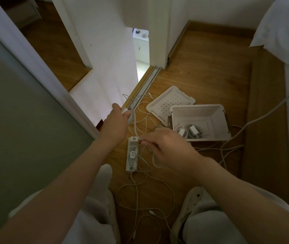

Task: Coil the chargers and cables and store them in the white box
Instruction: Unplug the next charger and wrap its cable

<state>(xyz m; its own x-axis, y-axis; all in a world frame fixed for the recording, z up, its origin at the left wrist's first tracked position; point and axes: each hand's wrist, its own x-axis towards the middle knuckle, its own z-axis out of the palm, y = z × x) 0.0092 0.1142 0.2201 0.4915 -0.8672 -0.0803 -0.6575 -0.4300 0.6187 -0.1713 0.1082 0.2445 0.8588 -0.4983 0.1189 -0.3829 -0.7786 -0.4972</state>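
Gripping a coiled white cable (134, 125) w/ our left hand (115, 122), we pinch its loose run w/ our right hand (168, 147) above the power strip (132, 155); white box (216, 112) sits just right, two chargers (191, 132) inside.

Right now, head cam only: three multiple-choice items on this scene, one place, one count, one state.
1. The white box sits: A) on the floor, right of the power strip; B) on the bed; C) in a hand.
2. Chargers in the box: A) none; B) two; C) five.
3. The left hand: A) hangs idle; B) grips a looped white cable; C) presses the lid.
A: it rests on the boards. B: two plugs lie inside. B: fingers curl round the loops.
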